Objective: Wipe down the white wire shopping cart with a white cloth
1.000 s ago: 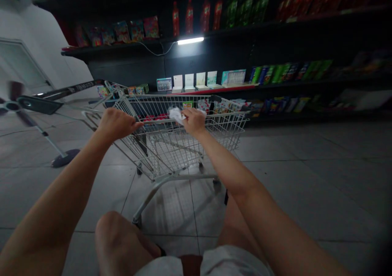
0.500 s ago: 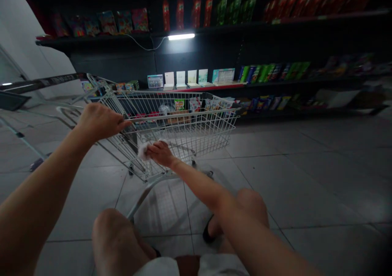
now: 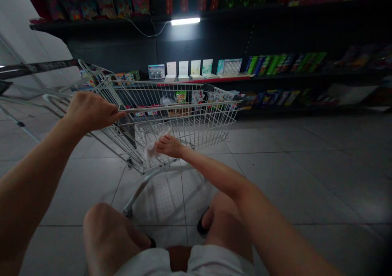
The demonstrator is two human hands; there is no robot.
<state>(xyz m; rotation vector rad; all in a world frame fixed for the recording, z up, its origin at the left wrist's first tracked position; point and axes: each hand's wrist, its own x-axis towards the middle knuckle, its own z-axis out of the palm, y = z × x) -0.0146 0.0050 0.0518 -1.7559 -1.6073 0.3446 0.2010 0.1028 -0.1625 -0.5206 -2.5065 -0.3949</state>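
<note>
A wire shopping cart (image 3: 211, 123) stands side-on in front of me, its black handle bar (image 3: 39, 67) off to the left. My left hand (image 3: 92, 110) is closed on the cart's upper rim near the handle end. Lower down, my right hand (image 3: 169, 145) is closed on a white cloth (image 3: 151, 150) and presses it against the wires of the basket's near side. Part of the cloth is hidden behind my fingers. Through the wires the inside of the basket shows bare mesh.
Behind the cart runs a dark shelf unit (image 3: 116, 49) with bottles, bags and boxes. A lit tube lamp (image 3: 185, 21) hangs under one shelf. Grey floor tiles (image 3: 269, 178) spread to the right. My knees are close to the cart's lower frame (image 3: 142, 186).
My right hand has moved slightly right and up along the basket's side with the cloth. The left hand keeps its hold on the rim. My view has tilted down a little.
</note>
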